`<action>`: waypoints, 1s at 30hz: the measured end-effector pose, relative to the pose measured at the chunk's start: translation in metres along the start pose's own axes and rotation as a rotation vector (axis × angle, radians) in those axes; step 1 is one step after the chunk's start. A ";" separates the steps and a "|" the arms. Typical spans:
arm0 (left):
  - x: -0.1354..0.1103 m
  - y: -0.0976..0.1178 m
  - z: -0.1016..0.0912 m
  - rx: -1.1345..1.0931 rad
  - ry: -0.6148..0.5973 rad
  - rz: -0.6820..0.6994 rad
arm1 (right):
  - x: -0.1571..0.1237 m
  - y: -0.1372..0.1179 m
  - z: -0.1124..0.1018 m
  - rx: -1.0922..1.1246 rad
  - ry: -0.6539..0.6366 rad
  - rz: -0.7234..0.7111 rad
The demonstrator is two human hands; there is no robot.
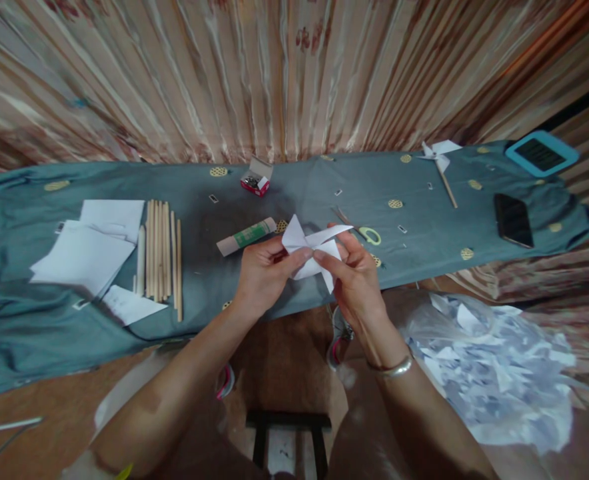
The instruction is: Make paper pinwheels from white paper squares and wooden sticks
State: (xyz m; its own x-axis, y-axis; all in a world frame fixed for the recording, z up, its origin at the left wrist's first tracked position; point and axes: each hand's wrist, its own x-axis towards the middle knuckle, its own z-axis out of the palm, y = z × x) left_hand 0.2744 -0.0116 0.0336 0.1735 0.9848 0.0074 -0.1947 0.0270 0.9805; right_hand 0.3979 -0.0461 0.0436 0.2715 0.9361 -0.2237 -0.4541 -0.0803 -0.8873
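Note:
A white paper pinwheel [302, 235] with folded blades is held over the near edge of the table between both hands. My left hand [264, 275] grips its left side, thumb pressed at the centre. From the right, my right hand [357, 277] pinches it, thumb also at the centre and fingers behind the paper. Whether a pin sits under the thumbs is hidden. A glue stick [248, 235] with a green label lies just beyond my left hand. Scissors [367, 233] with a pale green handle rest beyond my right hand.
On the left lie white paper sheets [87, 250] and several wooden sticks [159, 250]. A small open red box [256, 183] stands at the back. Rightward are a finished pinwheel [442, 163], a phone [513, 220] and a blue-framed timer [542, 153]. A bag of paper pieces [494, 373] sits below right.

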 end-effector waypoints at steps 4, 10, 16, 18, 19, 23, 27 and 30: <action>0.001 0.001 0.001 0.024 -0.002 0.028 | 0.001 0.002 -0.002 -0.034 -0.010 -0.022; 0.001 0.002 0.000 0.085 0.006 0.048 | 0.002 0.003 -0.001 0.022 0.027 -0.006; 0.001 0.001 0.000 0.126 0.011 0.057 | 0.002 0.004 -0.002 0.008 0.006 -0.029; 0.001 0.002 -0.001 0.141 0.010 0.061 | 0.002 0.004 -0.001 0.019 0.011 -0.026; 0.001 0.002 -0.001 0.145 0.008 0.062 | 0.002 0.004 -0.001 0.024 0.018 -0.022; 0.002 0.001 -0.002 0.155 0.009 0.056 | 0.002 0.004 0.000 0.018 0.032 -0.013; 0.003 0.001 -0.002 0.137 0.024 0.047 | 0.002 0.003 0.001 -0.025 0.015 -0.005; 0.003 0.001 -0.002 0.107 0.030 0.044 | 0.002 0.002 0.002 -0.025 0.021 -0.004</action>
State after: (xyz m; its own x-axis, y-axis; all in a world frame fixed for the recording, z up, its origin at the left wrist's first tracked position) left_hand 0.2732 -0.0085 0.0341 0.1383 0.9893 0.0465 -0.0966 -0.0333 0.9948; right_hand 0.3960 -0.0437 0.0418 0.2907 0.9291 -0.2286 -0.4317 -0.0859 -0.8979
